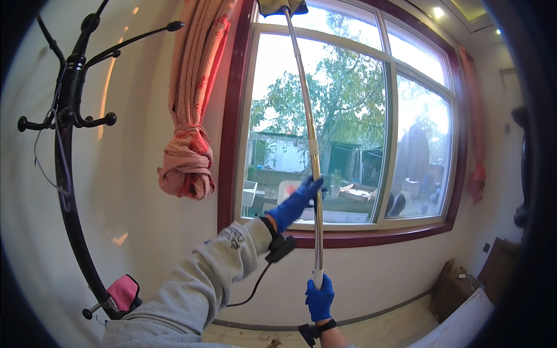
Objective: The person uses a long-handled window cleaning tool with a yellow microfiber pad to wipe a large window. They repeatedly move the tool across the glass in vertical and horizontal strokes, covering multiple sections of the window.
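Observation:
A long metal telescopic pole (307,104) rises in front of the window, with a yellowish cloth-covered head (278,6) against the upper left pane. Around the middle of the pole, just below a white joint, my left hand (300,200) in a blue glove has its fingers wrapped. My right hand (320,298), also blue-gloved, grips the white lower end of the pole. Both wrists carry black strapped devices. The window (317,130) has white inner frames inside a dark red surround.
A black coat stand (69,152) with hangers stands at the left beside a knotted pink curtain (189,161). Another curtain (476,174) hangs right of the window. At lower right are a brown wooden cabinet (452,291) and a white-covered surface (465,322).

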Motion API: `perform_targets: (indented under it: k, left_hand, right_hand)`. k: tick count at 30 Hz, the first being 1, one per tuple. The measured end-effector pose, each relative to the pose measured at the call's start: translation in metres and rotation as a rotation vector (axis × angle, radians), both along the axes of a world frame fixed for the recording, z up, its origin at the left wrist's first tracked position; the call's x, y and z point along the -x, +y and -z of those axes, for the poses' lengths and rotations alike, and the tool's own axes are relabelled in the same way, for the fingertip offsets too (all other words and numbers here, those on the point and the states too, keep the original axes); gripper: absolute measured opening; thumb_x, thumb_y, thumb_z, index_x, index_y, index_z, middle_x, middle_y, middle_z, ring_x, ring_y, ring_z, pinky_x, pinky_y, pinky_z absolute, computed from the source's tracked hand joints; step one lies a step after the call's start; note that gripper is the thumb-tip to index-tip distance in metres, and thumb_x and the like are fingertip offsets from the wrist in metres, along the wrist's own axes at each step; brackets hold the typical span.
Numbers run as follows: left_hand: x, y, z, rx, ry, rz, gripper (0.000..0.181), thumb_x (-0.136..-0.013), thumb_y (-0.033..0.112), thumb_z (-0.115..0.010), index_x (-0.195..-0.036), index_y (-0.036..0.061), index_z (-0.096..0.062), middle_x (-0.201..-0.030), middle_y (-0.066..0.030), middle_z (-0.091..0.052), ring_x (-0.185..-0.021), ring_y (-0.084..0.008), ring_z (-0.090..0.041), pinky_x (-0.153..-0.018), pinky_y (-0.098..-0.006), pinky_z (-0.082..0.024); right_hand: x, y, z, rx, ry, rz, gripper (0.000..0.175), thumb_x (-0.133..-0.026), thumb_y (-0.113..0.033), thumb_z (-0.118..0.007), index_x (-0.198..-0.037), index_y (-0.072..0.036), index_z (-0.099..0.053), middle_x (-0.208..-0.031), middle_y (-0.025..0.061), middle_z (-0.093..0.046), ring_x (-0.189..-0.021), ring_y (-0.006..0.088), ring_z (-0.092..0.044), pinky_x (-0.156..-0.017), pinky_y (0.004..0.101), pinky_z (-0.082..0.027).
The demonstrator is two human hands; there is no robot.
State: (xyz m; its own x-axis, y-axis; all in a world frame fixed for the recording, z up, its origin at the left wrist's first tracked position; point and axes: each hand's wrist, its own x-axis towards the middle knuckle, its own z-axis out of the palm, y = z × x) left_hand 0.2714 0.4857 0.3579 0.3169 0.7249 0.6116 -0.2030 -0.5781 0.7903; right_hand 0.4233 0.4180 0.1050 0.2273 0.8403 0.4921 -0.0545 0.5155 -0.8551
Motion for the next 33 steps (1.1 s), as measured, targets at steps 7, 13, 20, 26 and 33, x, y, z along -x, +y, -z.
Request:
perform_targets:
  k: [7,13,20,26,33]
  left_hand:
    - [0.019,0.003,-0.122,-0.224,-0.142,-0.144,0.071,-0.093,0.055,-0.051,-0.144,0.0103,-0.029,-0.13,-0.0188,-0.054,-0.112,-0.0305,-0.06,-0.09,-0.0402,-0.05]
    - [0.057,-0.023,-0.155,-0.271,-0.215,-0.41,0.068,-0.094,0.054,-0.049,-0.137,0.0044,-0.033,-0.12,-0.0211,-0.059,-0.097,-0.0288,-0.065,-0.081,-0.0368,-0.054]
    - [0.086,-0.037,-0.05,-0.11,-0.284,-0.551,0.051,-0.097,0.05,-0.048,-0.117,0.0045,-0.058,-0.052,0.0042,-0.036,-0.039,-0.0071,-0.039,-0.037,-0.0242,-0.034]
    - [0.1,-0.058,0.084,0.133,-0.335,-0.55,0.052,-0.094,0.055,-0.05,-0.098,0.0037,-0.06,-0.051,0.0032,-0.037,-0.035,-0.0072,-0.037,-0.031,-0.0247,-0.033]
    - [0.089,-0.102,0.204,0.373,-0.34,-0.618,0.037,-0.095,0.04,-0.057,-0.084,0.0052,-0.057,-0.05,0.002,-0.042,-0.035,-0.0069,-0.039,-0.032,-0.0237,-0.034]
  right_hand:
    - [-0.016,-0.043,0.175,0.186,-0.509,0.115,0.05,-0.093,-0.042,-0.059,-0.132,-0.013,-0.048,-0.1,0.0222,-0.066,-0.092,0.0314,-0.066,-0.08,0.0457,-0.051]
    - [-0.037,-0.066,0.326,0.436,-0.82,-0.147,0.033,-0.096,-0.038,-0.05,-0.111,-0.01,-0.056,-0.098,0.022,-0.064,-0.087,0.0377,-0.063,-0.074,0.049,-0.049]
    - [-0.033,-0.007,0.336,0.491,-1.009,-0.494,0.033,-0.095,-0.031,-0.052,-0.118,-0.007,-0.054,-0.101,0.0194,-0.063,-0.092,0.033,-0.061,-0.081,0.0447,-0.048]
    - [-0.039,0.037,0.141,0.074,-0.752,-0.303,0.032,-0.09,-0.024,-0.065,-0.115,-0.003,-0.065,-0.102,0.0122,-0.071,-0.088,0.0194,-0.069,-0.078,0.0303,-0.054]
    - [-0.013,0.019,-0.06,0.001,-0.225,-0.602,0.025,-0.096,-0.013,-0.057,-0.116,0.001,-0.063,-0.102,0.009,-0.07,-0.086,0.0134,-0.066,-0.074,0.0255,-0.054]
